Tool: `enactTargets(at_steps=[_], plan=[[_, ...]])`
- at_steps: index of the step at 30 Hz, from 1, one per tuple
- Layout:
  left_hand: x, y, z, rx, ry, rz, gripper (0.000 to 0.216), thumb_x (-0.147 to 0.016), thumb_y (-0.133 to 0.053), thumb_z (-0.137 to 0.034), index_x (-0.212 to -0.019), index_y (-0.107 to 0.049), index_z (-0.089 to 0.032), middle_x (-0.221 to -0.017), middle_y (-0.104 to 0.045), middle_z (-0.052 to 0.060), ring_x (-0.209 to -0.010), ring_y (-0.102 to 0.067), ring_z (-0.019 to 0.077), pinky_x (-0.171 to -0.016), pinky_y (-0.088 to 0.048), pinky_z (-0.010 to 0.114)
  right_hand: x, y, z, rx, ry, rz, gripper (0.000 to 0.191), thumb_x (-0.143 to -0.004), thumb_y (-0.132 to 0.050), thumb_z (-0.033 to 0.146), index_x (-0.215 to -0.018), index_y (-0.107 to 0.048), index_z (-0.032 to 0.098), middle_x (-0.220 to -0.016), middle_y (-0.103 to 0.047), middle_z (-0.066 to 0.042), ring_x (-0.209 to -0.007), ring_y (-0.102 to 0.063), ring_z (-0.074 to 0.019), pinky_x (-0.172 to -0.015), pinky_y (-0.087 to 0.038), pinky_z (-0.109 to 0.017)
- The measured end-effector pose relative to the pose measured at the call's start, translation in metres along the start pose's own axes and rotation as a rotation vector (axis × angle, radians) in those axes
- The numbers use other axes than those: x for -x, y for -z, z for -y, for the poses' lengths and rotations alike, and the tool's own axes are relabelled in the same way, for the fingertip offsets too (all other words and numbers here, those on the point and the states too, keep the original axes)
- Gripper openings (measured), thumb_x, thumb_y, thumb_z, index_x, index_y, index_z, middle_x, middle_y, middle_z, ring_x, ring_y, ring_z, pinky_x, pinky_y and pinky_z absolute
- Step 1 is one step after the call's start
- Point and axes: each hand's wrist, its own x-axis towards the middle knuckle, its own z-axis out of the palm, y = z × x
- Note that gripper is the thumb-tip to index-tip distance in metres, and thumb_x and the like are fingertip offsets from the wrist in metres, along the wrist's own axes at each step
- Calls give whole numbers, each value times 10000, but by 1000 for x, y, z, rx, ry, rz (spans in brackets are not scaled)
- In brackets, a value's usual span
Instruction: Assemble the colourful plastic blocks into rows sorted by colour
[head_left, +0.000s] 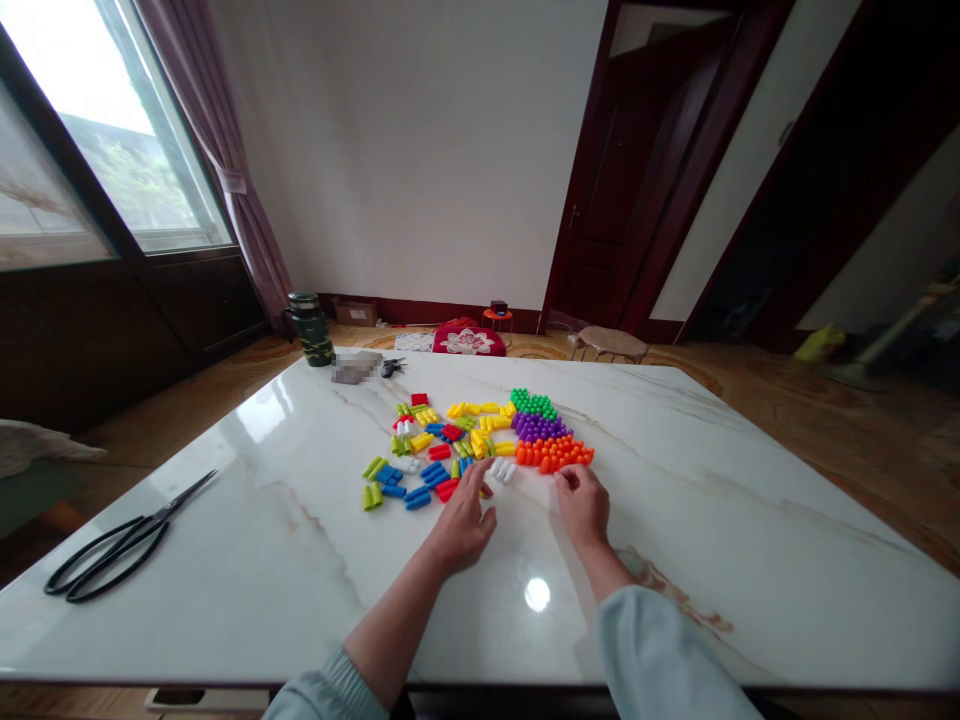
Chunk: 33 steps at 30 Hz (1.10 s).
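My left hand point(465, 522) reaches over the near edge of a spread of small capsule-shaped plastic pieces. Its fingers are stretched out with the thumb apart, and a few white pieces point(503, 469) lie just beyond the fingertips. Fingers pinched, my right hand point(586, 505) rests just in front of the orange pieces point(551, 454); whatever is in that pinch is hidden. Behind the orange group sit purple pieces point(540, 427) and green pieces point(533, 403). To the left, yellow pieces point(495, 424), blue pieces point(435, 474), red pieces point(439, 452) and lime-green pieces point(372, 496) lie mixed together.
Black-handled scissors point(131, 545) lie on the left of the white marbled table point(750, 560). A camouflage flask point(310, 328), a blurred-out grey item point(356, 367) and a small black tool point(392, 367) are at the far left edge. A stool point(611, 343) stands beyond the table.
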Motion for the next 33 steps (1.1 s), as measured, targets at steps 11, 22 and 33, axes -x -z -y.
enactTargets(at_steps=[11, 22, 33], plan=[[0, 3, -6, -32, -103, 15, 739, -706, -499, -5, -1388, -364, -258, -1374, -420, 102, -1038, -546, 193, -888, -523, 373, 21, -7, 50, 217, 328, 469, 146, -891, -458, 258, -863, -597, 221, -913, -672, -24, -770, -611, -149, -653, -392, -251], [-2, 7, -9, -135, -150, -132, 468, -777, -487, -35, -1183, -608, -235, -1179, -624, 79, -1107, -574, 216, -969, -485, 407, 26, -15, 51, 415, 411, 447, 163, -936, -401, 227, -966, -560, 209, -964, -661, -53, -812, -626, -163, -687, -379, -265], [-70, 78, 29, -630, 226, 10, 361, -754, -535, -40, -1019, -717, -204, -1069, -695, 72, -1046, -603, 229, -919, -475, 354, 26, -14, 53, 416, 404, 434, 122, -931, -433, 208, -944, -554, 210, -931, -654, -37, -796, -624, -152, -668, -358, -254]])
